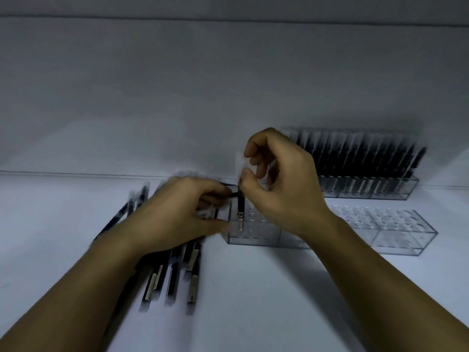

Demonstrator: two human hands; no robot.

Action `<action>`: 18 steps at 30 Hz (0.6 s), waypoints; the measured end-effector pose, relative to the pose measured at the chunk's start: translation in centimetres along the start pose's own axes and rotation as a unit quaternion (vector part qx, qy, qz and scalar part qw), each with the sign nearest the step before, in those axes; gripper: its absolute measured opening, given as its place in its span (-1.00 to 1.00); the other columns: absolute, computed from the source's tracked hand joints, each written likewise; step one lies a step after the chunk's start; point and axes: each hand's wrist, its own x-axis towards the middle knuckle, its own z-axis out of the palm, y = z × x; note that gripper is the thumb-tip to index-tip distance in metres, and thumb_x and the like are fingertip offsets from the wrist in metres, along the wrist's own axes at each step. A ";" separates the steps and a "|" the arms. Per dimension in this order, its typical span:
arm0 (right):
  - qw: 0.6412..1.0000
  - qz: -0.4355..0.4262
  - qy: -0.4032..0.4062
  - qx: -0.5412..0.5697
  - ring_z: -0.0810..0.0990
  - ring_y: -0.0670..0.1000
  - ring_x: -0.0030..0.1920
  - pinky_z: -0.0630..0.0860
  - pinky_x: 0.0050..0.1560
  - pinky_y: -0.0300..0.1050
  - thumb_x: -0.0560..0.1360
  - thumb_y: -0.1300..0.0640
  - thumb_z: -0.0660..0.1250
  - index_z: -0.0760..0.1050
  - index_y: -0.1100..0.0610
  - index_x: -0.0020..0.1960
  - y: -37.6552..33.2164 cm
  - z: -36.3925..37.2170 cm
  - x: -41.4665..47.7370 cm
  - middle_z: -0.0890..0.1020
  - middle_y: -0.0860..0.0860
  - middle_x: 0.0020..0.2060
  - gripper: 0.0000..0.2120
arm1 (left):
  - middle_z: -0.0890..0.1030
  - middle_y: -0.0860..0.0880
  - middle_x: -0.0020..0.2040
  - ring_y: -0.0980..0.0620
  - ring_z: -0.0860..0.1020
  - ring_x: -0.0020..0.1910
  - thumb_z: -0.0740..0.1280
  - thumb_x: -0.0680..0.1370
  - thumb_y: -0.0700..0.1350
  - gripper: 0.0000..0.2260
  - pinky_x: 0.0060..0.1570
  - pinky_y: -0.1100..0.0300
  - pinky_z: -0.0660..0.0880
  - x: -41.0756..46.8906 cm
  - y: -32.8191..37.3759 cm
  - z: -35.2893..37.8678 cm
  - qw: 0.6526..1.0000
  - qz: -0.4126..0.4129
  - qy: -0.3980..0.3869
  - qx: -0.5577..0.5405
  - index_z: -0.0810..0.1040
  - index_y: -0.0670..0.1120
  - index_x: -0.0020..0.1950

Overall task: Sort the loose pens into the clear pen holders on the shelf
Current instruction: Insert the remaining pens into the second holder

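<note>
While the right hand (pixel 284 184) pinches one pen (pixel 239 201) upright between thumb and fingers, the pen's lower end stands in a hole at the left end of the near holder (pixel 253 236) on the shelf (pixel 253 301). Just left of the near holder, the left hand (pixel 177 214) lies over the loose pens (pixel 172 278), its fingers curled round a second pen (pixel 229 194) whose dark end points at the near holder. At least six loose pens show there; blur forbids a surer count. Right of the near holder, past the wrist, lies a right holder (pixel 401 232); whether the two join is hidden. Behind the near holder and to its right stands a back holder (pixel 368 191) packed with stored pens (pixel 355 156), too blurred to count.
</note>
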 end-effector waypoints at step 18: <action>0.986 -0.020 -0.154 -0.068 0.47 -0.09 -0.32 0.43 -0.25 -0.21 0.44 0.27 0.35 0.52 0.10 -0.16 -3.2 4.4 -2.8 0.52 -0.09 -0.37 -0.91 | 0.66 0.05 0.04 0.05 0.59 -0.02 0.41 0.54 -0.05 -0.82 0.01 0.13 0.53 -5.5 -2.3 -3.9 0.957 -0.068 -0.005 0.282 0.64 0.04 0.15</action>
